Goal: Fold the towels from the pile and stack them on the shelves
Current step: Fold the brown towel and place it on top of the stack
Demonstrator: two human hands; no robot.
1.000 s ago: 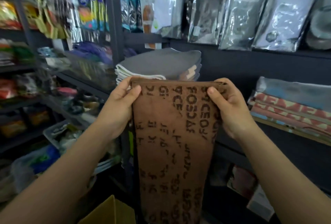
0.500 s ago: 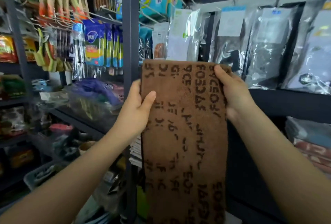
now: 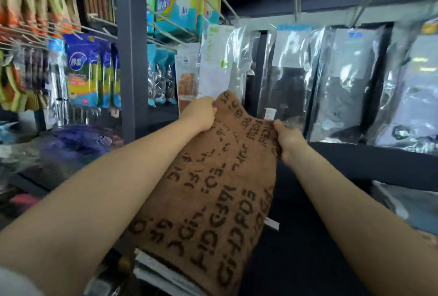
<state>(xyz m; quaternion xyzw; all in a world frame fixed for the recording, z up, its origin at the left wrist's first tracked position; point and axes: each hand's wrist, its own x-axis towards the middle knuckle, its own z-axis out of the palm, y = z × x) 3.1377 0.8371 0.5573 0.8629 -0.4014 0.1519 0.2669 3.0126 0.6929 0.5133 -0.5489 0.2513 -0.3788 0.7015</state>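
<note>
The brown lettered towel (image 3: 220, 177), hung upright a moment ago, is now swung forward and laid out over the folded stack (image 3: 163, 274) below. Its far corners are pinched by the left hand (image 3: 201, 113) and right hand (image 3: 288, 139); the next fold is judged imminent.

Towel (image 3: 220, 191): brown cloth, matt, fuzzy pile, darker letter pattern.
Hanging bags (image 3: 341, 82), far right: clear plastic, glossy, crinkled.
Shelf post (image 3: 131, 59): grey metal, matt paint.
Wire rack (image 3: 170, 21): thin white metal.
Blue packets (image 3: 83, 70), left: shiny printed plastic.
</note>
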